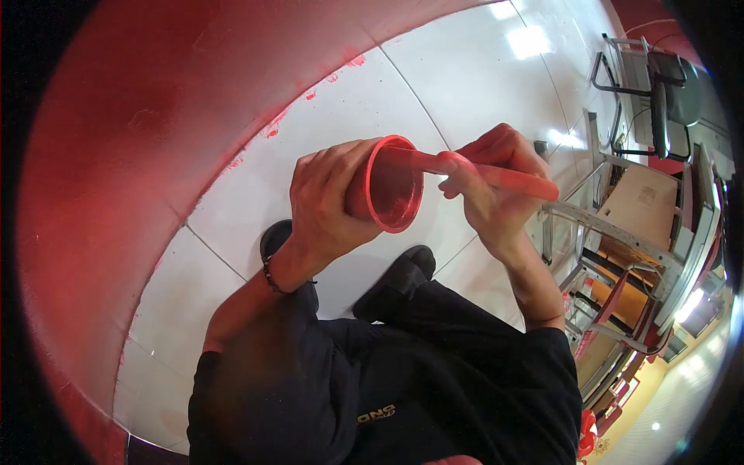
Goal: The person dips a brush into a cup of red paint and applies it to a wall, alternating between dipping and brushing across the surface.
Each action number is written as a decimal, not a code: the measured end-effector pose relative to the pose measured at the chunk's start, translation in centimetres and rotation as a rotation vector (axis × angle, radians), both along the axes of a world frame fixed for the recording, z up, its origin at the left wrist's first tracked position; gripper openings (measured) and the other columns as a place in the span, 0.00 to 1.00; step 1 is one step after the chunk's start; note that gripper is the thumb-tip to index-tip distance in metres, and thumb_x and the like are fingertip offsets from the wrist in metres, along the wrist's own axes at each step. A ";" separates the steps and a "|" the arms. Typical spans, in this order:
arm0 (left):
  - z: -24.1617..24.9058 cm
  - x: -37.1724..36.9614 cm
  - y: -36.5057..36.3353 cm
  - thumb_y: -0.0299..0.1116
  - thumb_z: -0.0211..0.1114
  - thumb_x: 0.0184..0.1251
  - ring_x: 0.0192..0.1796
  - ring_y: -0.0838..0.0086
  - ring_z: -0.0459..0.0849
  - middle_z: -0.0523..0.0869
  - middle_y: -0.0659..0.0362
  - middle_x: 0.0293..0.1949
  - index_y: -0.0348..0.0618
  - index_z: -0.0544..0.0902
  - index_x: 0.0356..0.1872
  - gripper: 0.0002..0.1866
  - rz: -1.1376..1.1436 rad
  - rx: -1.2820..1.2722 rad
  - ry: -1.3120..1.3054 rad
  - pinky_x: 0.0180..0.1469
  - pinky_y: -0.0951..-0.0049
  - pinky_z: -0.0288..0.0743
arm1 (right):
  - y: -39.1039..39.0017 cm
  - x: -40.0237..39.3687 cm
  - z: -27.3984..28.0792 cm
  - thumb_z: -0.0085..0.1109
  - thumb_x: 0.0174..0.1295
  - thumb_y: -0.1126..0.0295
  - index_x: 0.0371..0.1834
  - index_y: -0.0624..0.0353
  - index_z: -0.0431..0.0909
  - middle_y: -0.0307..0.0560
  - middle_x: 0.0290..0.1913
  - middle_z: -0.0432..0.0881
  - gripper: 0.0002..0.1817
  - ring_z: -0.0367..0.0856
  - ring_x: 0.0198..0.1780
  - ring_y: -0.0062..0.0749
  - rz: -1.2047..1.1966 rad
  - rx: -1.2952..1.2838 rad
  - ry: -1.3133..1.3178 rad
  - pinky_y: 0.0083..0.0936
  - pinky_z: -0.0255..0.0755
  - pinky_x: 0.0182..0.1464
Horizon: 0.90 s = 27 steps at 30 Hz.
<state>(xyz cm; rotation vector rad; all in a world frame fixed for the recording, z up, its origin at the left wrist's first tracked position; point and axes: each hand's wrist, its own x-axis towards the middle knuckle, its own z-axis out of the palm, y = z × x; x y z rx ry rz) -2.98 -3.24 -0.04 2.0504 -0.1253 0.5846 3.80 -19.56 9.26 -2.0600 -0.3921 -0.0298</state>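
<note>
The left hand [329,205] grips a red paint cup [387,186], tilted sideways; the right hand [496,186] pinches a red-coated brush [480,172] dipped into it. Wiping gently on the rim probably avoids drips.

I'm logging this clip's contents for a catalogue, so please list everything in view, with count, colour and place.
cup: one, red with a see-through wall, centre, tipped on its side with the mouth toward the right hand.
brush: one, red handle, centre right, its front end inside the cup's mouth.
wall: one, red, curving across the left and top.
floor: white glossy tiles, red smears along the wall's foot.
metal frames: several, grey with brown boards, right edge.
chair: one, dark seat, top right.
shoes: two, black, below the cup.
clothing: black, bottom centre.
left hand: wrapped around the cup, bracelet on its wrist.
right hand: gripping the brush.
</note>
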 end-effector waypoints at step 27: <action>-6.7 -1.4 1.0 0.26 0.82 0.37 0.52 0.68 0.82 0.82 0.56 0.50 0.41 0.75 0.55 0.37 -0.273 -0.257 0.491 0.54 0.66 0.77 | -11.6 -1.1 -8.1 0.55 0.64 0.70 0.36 0.61 0.78 0.47 0.42 0.85 0.06 0.81 0.37 0.31 -0.441 1.762 0.266 0.25 0.80 0.43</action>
